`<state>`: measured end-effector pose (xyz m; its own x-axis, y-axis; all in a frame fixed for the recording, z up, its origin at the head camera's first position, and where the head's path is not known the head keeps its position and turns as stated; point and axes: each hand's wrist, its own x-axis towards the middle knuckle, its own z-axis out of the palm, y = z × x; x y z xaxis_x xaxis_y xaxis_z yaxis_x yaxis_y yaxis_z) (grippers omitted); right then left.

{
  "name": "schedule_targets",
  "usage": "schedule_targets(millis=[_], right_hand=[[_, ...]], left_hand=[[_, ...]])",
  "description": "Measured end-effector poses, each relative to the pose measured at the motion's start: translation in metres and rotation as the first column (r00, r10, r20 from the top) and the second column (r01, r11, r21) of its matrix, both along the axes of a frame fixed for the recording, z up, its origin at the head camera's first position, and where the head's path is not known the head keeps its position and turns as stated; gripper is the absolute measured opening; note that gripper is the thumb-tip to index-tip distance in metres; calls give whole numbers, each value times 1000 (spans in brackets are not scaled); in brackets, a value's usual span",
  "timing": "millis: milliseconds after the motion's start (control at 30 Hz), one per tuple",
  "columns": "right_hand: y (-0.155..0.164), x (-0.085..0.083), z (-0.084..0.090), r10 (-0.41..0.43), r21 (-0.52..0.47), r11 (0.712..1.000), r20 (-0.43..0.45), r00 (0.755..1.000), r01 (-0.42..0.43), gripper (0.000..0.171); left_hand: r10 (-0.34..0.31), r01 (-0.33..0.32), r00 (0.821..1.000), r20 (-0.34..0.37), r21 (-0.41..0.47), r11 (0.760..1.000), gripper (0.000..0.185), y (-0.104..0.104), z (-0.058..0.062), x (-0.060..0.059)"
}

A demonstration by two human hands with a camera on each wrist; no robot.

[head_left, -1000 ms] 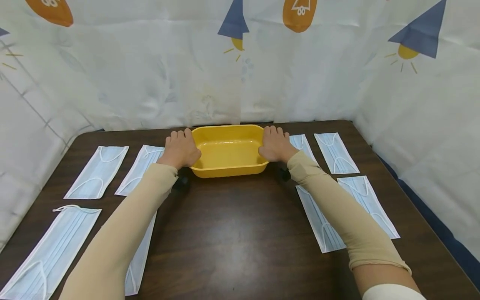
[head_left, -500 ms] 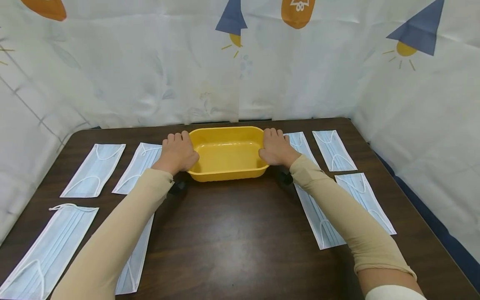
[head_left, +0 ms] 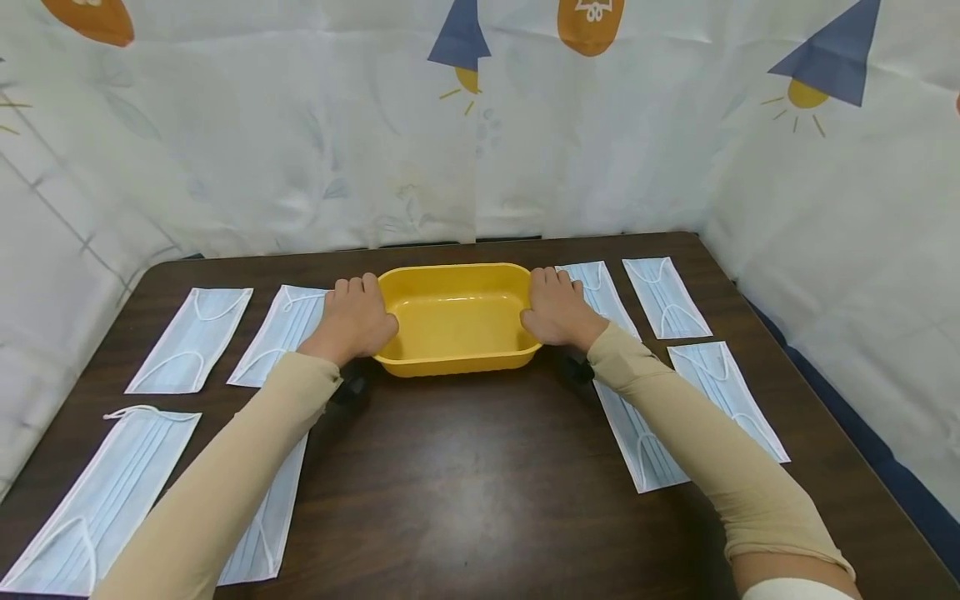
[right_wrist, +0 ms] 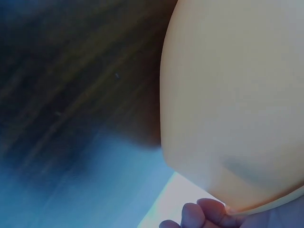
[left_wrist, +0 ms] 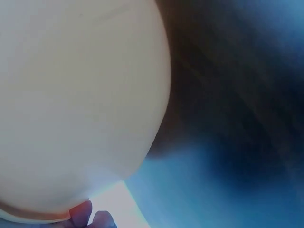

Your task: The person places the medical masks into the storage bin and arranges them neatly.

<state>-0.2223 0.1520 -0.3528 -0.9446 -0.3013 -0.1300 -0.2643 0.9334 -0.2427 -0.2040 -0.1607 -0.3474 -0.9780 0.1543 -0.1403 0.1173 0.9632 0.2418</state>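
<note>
An empty yellow oblong tub (head_left: 456, 321) sits on the dark wooden table (head_left: 480, 483), toward the back middle. My left hand (head_left: 357, 318) grips its left end and my right hand (head_left: 557, 310) grips its right end, fingers curled over the rim. The left wrist view shows the tub's pale outer wall (left_wrist: 76, 99) close up, with fingertips (left_wrist: 81, 214) at its rim. The right wrist view shows the same wall (right_wrist: 237, 95) and fingertips (right_wrist: 204, 213) under the rim.
Blue face masks lie flat on both sides: several on the left (head_left: 191, 337) (head_left: 101, 500) and several on the right (head_left: 666, 296) (head_left: 723, 400). A white printed cloth (head_left: 480, 125) walls the table at the back and sides.
Both hands have drawn the tub a little nearer to me across the table, and the head view has shifted slightly. The grips on the tub's ends are unchanged.
</note>
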Motion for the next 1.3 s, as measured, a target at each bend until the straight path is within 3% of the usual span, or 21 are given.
schedule_targets(millis=[233, 567, 1000, 1300], right_hand=[[5, 9, 2, 29, 14, 999, -26, 999, -29, 37], [10, 28, 0, 54, -21, 998, -17, 998, -54, 47], [18, 57, -3, 70, -75, 995, 22, 997, -68, 57], [19, 89, -5, 87, -86, 992, -48, 995, -91, 57]], left_hand=[[-5, 5, 1000, -12, -7, 1000, 51, 1, -3, 10], [-16, 16, 1000, -3, 18, 1000, 54, 1, -8, 29], [-64, 67, 997, -40, 78, 995, 43, -1, -8, 62], [-84, 93, 993, -83, 117, 989, 38, -3, -9, 91]])
